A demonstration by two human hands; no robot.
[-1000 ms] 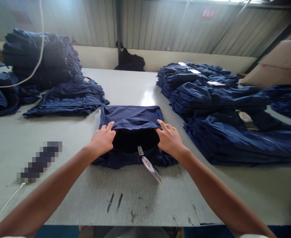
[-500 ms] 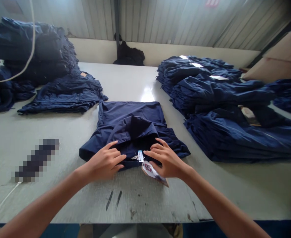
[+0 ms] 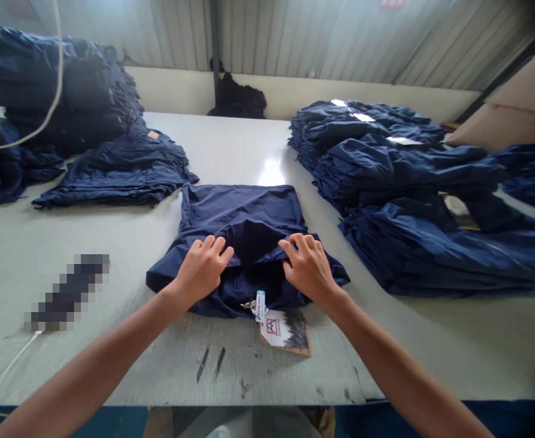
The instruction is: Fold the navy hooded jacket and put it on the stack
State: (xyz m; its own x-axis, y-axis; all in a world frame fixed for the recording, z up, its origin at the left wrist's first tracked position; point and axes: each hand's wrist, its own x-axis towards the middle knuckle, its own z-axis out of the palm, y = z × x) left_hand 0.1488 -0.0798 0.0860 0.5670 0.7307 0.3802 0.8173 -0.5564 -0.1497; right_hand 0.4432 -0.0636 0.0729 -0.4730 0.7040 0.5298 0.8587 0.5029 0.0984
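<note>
A folded navy hooded jacket point(image 3: 244, 201) lies on the table in front of me, its hood point(image 3: 253, 234) toward my side with the opening facing me. My left hand point(image 3: 204, 267) is closed on the left edge of the hood, fingers curled over the fabric. On the opposite edge, my right hand point(image 3: 309, 266) pinches the hood cloth between thumb and fingers. A cardboard hang tag point(image 3: 285, 331) and a small white-and-blue label point(image 3: 260, 304) hang from the neck and lie toward the table's front.
Stacks of navy garments point(image 3: 431, 243) stand on the right of the table point(image 3: 157, 359). More piles point(image 3: 61, 85) rise at the back left. A pixelated dark object point(image 3: 70, 292) with a white cable point(image 3: 11, 365) lies at left. Behind is a dark bundle point(image 3: 240, 97).
Both hands have moved away from me and up onto the hood's edges, closing on it. The hood front has shifted back and flattened, and the hang tag now lies fully in view.
</note>
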